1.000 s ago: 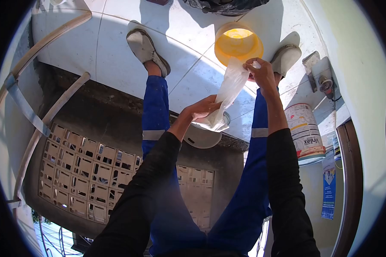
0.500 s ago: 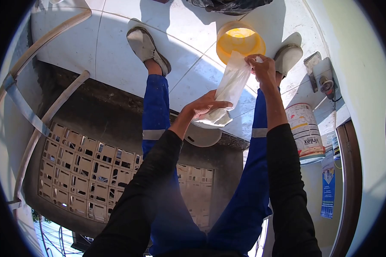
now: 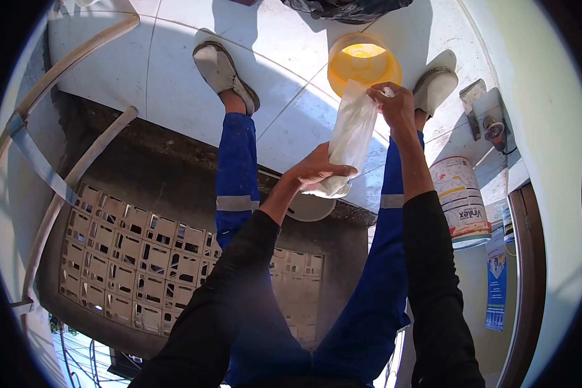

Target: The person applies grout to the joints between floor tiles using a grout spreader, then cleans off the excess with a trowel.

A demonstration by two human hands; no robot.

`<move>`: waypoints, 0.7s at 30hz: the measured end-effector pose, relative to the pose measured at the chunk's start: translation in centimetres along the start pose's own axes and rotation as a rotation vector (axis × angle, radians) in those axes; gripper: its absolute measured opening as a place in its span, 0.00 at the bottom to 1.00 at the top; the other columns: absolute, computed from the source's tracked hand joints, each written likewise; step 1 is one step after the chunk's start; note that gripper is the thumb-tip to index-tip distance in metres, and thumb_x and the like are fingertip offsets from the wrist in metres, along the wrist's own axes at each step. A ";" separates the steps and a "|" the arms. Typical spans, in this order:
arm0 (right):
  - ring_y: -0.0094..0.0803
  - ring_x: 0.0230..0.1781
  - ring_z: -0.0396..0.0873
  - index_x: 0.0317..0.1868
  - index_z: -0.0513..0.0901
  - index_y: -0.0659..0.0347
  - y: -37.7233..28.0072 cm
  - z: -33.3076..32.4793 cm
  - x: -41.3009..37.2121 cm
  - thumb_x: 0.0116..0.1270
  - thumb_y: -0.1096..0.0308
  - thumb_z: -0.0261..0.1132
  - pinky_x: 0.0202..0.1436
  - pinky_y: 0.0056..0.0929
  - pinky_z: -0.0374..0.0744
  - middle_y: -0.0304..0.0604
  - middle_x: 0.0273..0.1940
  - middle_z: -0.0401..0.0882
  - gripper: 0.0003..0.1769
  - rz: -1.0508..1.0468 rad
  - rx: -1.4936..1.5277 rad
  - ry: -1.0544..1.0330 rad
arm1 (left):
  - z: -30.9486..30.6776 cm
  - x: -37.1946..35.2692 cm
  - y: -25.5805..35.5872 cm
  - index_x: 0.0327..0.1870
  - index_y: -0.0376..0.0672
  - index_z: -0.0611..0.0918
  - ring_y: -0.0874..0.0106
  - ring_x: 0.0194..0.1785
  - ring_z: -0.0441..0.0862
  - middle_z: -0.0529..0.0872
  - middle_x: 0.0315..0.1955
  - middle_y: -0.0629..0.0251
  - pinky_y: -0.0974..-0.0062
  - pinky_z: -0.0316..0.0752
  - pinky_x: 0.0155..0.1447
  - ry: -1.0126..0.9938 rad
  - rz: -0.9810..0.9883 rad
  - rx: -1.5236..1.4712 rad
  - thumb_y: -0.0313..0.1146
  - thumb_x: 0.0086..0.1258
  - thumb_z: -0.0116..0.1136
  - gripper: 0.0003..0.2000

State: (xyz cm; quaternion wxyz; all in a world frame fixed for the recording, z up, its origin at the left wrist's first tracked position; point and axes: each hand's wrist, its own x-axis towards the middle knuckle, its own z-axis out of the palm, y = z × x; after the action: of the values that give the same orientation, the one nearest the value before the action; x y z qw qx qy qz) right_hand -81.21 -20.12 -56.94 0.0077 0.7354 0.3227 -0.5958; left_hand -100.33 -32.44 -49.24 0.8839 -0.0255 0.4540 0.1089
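Note:
Between my hands is a translucent white plastic bag [image 3: 354, 126], long and narrow, with pale contents bunched at its lower end. My left hand [image 3: 318, 168] grips that fuller end, the thumb lying across it. My right hand [image 3: 394, 107] pinches the upper corner of the bag. Just beyond the bag's upper end stands a yellow round tub [image 3: 363, 63] on the tiles, with yellow residue on its inner bottom. What exactly the bag contains I cannot make out.
A Vinilex paint bucket [image 3: 460, 197] stands at the right, near a scraper-like tool [image 3: 472, 107] and a power tool [image 3: 493, 129]. A black plastic bag [image 3: 346, 8] lies at the top. Curved railing bars [image 3: 77, 61] rise at left. A pale round container [image 3: 310, 208] is partly hidden below my left hand.
My left hand and the lower end of the bag have shifted slightly right, so the bag hangs a little straighter. My right hand keeps its pinch on the upper corner.

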 end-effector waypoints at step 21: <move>0.33 0.31 0.86 0.41 0.91 0.63 -0.7 0.3 -0.6 0.60 0.65 0.75 0.42 0.31 0.82 0.48 0.32 0.90 0.12 -0.086 -0.053 0.008 | 1.4 0.9 -1.8 0.61 0.39 0.77 0.73 0.47 0.83 0.84 0.44 0.65 0.68 0.80 0.51 0.001 0.068 -0.161 0.46 0.73 0.70 0.25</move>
State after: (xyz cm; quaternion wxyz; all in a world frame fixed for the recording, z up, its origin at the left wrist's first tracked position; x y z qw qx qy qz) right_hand -81.88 -20.02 -56.25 0.0005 0.7228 0.3697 -0.5838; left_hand -98.36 -33.80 -49.25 0.8745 -0.0809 0.4451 0.1751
